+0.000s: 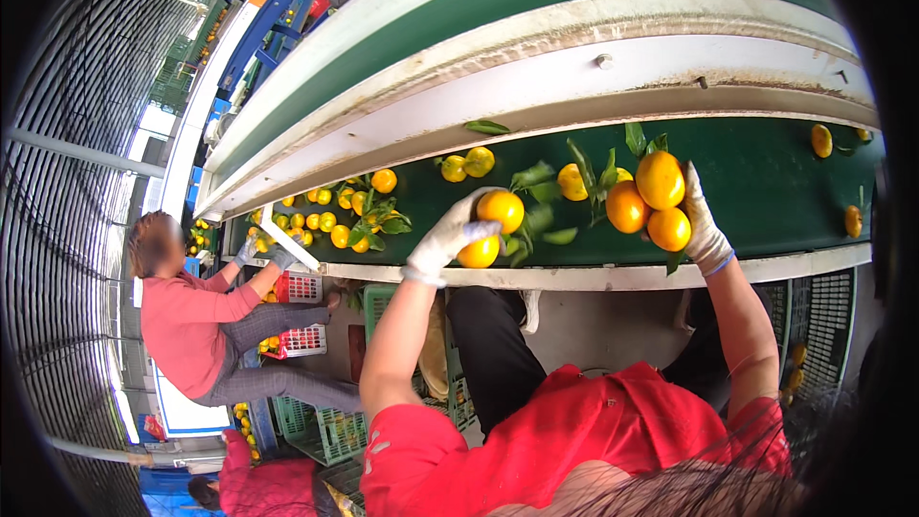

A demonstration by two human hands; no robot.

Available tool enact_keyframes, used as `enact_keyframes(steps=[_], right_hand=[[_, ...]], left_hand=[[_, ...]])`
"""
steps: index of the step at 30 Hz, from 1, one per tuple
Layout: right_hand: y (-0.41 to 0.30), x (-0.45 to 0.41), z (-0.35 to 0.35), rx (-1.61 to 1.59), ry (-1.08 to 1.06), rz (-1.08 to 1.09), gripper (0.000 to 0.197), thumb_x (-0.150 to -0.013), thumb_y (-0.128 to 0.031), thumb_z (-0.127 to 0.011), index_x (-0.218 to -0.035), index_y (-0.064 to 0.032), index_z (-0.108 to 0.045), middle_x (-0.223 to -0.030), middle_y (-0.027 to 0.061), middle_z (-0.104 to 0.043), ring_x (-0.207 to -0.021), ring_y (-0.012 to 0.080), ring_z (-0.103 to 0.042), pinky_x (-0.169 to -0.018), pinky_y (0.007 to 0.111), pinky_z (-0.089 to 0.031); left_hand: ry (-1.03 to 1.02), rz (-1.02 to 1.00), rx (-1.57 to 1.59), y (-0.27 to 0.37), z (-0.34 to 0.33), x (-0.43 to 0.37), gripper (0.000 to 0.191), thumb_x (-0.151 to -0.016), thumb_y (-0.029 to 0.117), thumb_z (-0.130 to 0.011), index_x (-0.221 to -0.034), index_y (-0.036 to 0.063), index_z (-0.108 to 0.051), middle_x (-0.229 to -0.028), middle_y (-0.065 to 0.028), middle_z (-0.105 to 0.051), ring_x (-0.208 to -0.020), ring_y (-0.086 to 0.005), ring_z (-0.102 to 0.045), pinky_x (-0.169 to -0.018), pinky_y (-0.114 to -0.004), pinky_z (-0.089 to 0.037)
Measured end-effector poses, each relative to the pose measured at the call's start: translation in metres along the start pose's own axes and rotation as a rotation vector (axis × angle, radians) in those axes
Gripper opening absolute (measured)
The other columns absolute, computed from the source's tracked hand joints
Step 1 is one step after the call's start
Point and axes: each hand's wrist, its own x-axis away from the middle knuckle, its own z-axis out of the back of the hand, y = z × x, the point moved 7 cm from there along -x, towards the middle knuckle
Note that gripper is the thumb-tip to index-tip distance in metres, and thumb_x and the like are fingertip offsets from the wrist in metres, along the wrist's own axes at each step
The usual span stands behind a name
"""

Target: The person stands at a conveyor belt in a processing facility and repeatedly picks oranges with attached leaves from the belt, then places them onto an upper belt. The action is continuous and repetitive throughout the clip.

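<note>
My left hand (451, 235), in a pale work glove, grips two orange citrus fruits (500, 211), one above the other, over the near side of a green conveyor belt (754, 187). Blurred green leaves (535, 226) hang beside them. Gloved too, my right hand (703, 230) holds a cluster of three orange citrus fruits (660, 181) from its right side, with leaves above and below; its fingers are mostly hidden behind the fruit. Between the hands, a citrus fruit with leaves (572, 182) lies on the belt. Two more citrus fruits (467, 164) rest together near the far rail.
Many leafy citrus fruits (339, 235) lie at the belt's left end, where a co-worker in a pink top (190, 323) reaches in. A white metal rail (574, 278) edges the belt. Green plastic crates (826, 330) stand below; another person (266, 488) is at the lower left.
</note>
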Motion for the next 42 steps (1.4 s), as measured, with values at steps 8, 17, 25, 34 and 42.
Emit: enact_keyframes(steps=[8, 17, 25, 34, 42], right_hand=[[-0.145, 0.122, -0.063, 0.145, -0.333, 0.656, 0.092, -0.082, -0.077, -0.050, -0.144, -0.0087, -0.051, -0.147, 0.0185, -0.052, -0.130, 0.0389, -0.052, -0.112, 0.055, -0.039], [-0.294, 0.068, -0.337, 1.239, -0.102, 1.268, 0.063, -0.087, -0.041, -0.079, -0.134, -0.0052, -0.059, -0.110, 0.0110, -0.069, -0.101, 0.0223, -0.064, -0.092, 0.034, -0.051], [-0.224, -0.059, -0.302, 1.953, -0.005, 0.855, 0.053, -0.088, -0.016, -0.076, -0.136, -0.0078, -0.056, -0.109, 0.0157, -0.064, -0.085, 0.0202, -0.069, -0.071, 0.030, -0.057], [0.058, -0.007, -0.231, 1.950, -0.396, 0.899, 0.048, -0.077, -0.009, -0.076, -0.123, -0.0050, -0.062, -0.112, 0.0183, -0.067, -0.101, 0.0408, -0.066, -0.088, 0.046, -0.055], [0.108, -0.063, -0.122, 1.730, -0.116, 0.556, 0.023, -0.091, -0.007, -0.066, -0.113, -0.0020, -0.068, -0.101, 0.0168, -0.070, -0.093, 0.0324, -0.071, -0.081, 0.038, -0.056]], left_hand=[[0.611, -1.042, -0.218, 0.301, 0.025, 0.119, 0.056, -0.089, 0.037, -0.080, -0.130, 0.0066, -0.056, -0.101, -0.0086, -0.068, -0.086, -0.0180, -0.070, -0.079, -0.037, -0.059], [0.481, -0.489, -1.307, 0.292, 0.084, -0.029, 0.054, -0.091, 0.026, -0.076, -0.140, 0.0139, -0.057, -0.135, -0.0137, -0.065, -0.126, -0.0271, -0.060, -0.108, -0.042, -0.046], [1.169, -0.461, -1.039, 0.116, 0.220, 0.207, 0.025, -0.099, 0.010, -0.063, -0.121, -0.0013, -0.068, -0.114, -0.0141, -0.074, -0.108, -0.0205, -0.069, -0.096, -0.031, -0.052], [0.488, -0.045, -1.073, -0.102, 0.104, 0.018, 0.071, -0.087, 0.031, -0.074, -0.147, 0.0063, -0.044, -0.149, -0.0266, -0.043, -0.129, -0.0444, -0.053, -0.110, -0.045, -0.044], [-0.161, -0.379, -0.857, -0.076, 0.006, -0.042, 0.035, -0.085, 0.021, -0.074, -0.118, 0.0111, -0.065, -0.116, -0.0164, -0.067, -0.108, -0.0367, -0.065, -0.094, -0.042, -0.052]])
